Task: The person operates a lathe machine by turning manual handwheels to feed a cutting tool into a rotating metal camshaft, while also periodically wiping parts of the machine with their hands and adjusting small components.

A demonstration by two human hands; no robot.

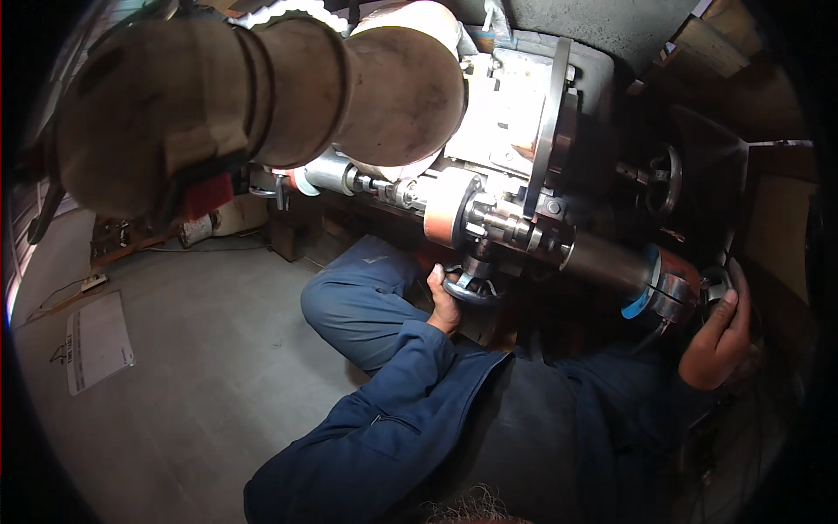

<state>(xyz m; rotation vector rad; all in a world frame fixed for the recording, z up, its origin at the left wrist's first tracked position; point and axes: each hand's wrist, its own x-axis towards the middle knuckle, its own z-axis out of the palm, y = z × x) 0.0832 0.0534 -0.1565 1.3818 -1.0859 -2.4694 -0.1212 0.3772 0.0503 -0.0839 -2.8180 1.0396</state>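
Note:
A metal machine with a long horizontal spindle is in front of me. My left hand (443, 301) is closed round the rim of a small metal handwheel (472, 289) below an orange-sided round collar (443, 210). Over at the right end, my right hand (719, 339) is at a round metal knob (715, 283), fingers and thumb against it; part of the grip is hidden. Beside that knob sits an orange and metal clamp (674, 288) with a blue ring (639, 302). A grey cylinder (607, 264) runs from it toward the middle.
A large brown jointed body (288, 92) hangs close at the upper left. A big metal disc (552, 127) stands upright behind the spindle, with another handwheel (670, 179) to its right. At left, a printed sheet (100, 342) and a cable lie on the grey floor (205, 375).

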